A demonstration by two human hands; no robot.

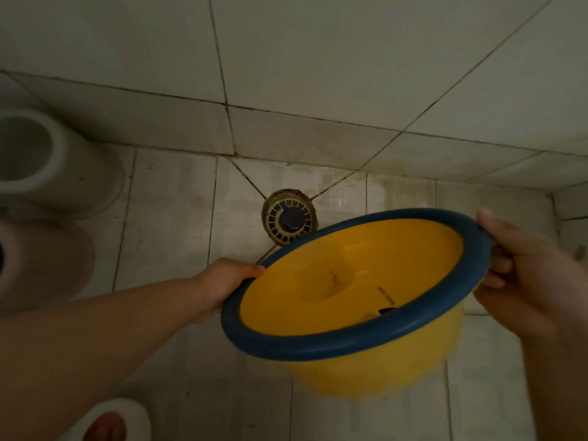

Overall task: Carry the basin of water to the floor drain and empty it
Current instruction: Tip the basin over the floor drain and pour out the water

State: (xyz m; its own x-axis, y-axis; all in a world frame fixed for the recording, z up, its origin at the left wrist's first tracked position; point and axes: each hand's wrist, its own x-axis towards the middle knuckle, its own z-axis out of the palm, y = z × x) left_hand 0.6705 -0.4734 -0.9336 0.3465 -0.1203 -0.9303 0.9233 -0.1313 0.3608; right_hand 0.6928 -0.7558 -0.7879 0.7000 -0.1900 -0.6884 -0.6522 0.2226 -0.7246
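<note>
Gripping basin [366,361] rim, left hand [222,286], right hand [521,281] opposite

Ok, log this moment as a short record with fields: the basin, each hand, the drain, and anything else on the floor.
basin: yellow basin with blue rim, held tilted in the air, inside faces the camera, no pooled water visible
left hand: left hand grips the rim's left side
right hand: right hand grips the rim's right side
drain: round floor drain in the tiled corner, just beyond the basin's far edge
other: white container on the floor at left
</note>
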